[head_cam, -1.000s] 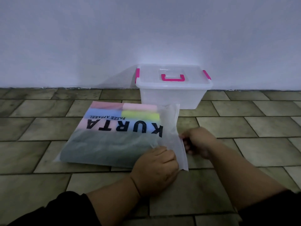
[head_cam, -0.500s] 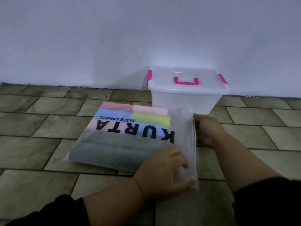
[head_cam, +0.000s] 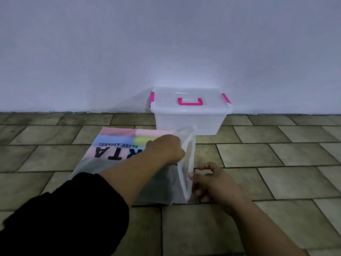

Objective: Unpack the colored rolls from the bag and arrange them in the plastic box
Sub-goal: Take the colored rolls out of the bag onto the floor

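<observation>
A frosted plastic bag (head_cam: 110, 154) printed with black letters lies flat on the tiled floor, its mouth at the right end held apart. Pink, blue and yellow rolls (head_cam: 118, 140) and a grey one show through the film. My left hand (head_cam: 166, 150) grips the upper lip of the mouth and lifts it. My right hand (head_cam: 210, 182) pinches the lower lip near the floor. Behind the bag stands the clear plastic box (head_cam: 190, 119) against the wall, its lid closed with pink latches and a pink handle.
A white wall (head_cam: 166, 52) runs along the back, right behind the box. Olive floor tiles (head_cam: 276, 163) stretch to the right and toward me.
My left hand moved from the bag's near corner up to the mouth's upper lip and lifted it. My right hand dropped from the far corner to the near lower lip. The mouth now gapes.
</observation>
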A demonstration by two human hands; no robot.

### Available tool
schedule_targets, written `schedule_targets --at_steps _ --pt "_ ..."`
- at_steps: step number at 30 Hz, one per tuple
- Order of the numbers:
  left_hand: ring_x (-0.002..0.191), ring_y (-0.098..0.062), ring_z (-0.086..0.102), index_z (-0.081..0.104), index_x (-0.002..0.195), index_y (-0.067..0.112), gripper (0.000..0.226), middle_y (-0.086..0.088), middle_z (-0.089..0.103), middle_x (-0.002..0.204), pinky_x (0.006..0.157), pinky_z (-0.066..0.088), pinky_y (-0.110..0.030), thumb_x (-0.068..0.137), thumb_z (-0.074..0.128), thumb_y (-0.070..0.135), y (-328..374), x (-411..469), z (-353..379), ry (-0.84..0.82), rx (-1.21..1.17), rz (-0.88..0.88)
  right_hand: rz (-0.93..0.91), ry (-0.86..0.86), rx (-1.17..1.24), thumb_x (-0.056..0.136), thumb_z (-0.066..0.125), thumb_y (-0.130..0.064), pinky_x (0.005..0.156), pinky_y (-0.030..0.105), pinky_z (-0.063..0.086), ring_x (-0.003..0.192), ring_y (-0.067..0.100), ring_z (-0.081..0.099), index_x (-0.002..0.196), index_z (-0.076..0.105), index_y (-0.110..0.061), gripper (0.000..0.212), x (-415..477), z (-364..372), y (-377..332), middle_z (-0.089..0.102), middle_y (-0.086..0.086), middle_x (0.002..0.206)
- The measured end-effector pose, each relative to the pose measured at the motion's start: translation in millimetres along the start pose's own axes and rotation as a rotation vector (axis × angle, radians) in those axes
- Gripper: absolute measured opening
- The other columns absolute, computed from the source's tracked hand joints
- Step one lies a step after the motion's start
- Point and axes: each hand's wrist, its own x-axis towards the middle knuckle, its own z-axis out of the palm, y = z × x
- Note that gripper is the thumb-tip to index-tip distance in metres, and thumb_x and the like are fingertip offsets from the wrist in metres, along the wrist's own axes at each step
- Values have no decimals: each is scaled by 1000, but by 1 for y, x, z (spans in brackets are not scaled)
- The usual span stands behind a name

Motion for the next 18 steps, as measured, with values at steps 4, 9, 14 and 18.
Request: schedule_targets --at_steps 4,9,14,18 --pt "76 -15 58 53 71 22 19 1 59 79 81 52 -36 86 58 32 -42 -15 -31 72 -33 -47 -139 16 -62 77 64 -5 46 23 46 51 12 57 118 46 -34 53 14 19 -9 67 4 68" --pt "80 -17 58 58 70 22 19 2 61 80 79 49 -35 82 60 38 -104 -36 -45 57 126 -167 -205 52 -327 76 58 -7 47 8 35 59 7 53 101 67 -30 35 21 20 4 60 -8 67" --pt "114 -18 50 50 113 39 28 10 48 112 101 30 -45 86 56 40 -110 -43 -17 255 203 -24 -376 218 -629 78 65 -27 75 21 43 94 13 59 117 62 -33 39 17 23 9 54 -7 101" --pt "147 -17 7 11 147 48 75 11 6 160 116 0 -59 90 53 24 -95 -40 -19 137 290 145 -749 29 -581 85 59 -34 97 6 29 120 2 46 123 61 -29 39 -10 40 1 50 -15 132"
